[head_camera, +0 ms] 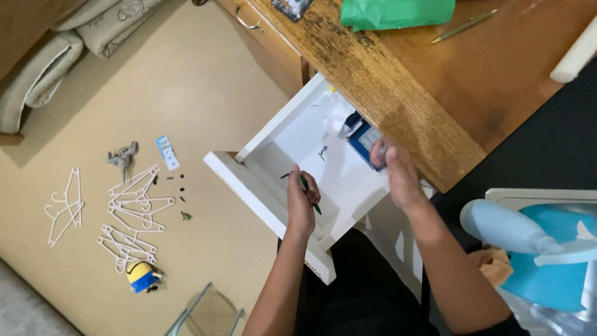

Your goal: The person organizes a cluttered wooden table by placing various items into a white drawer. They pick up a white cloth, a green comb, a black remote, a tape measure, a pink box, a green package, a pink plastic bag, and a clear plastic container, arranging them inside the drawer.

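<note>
While gripped in the left hand (301, 202), green pen (309, 192) over white drawer (273, 134).

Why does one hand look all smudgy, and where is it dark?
Head view: the right hand is smeared with motion blur at its fingertips, while the left hand with the green pen looks sharper; the white drawer is bright and nearly washed out; the lower right by the desk falls into deep shadow; edges bend slightly, as with a wide lens.

A home room: wooden desk (435, 81), open white drawer (273, 186), hangers (130, 211) and toy (142, 276) on the floor.
</note>
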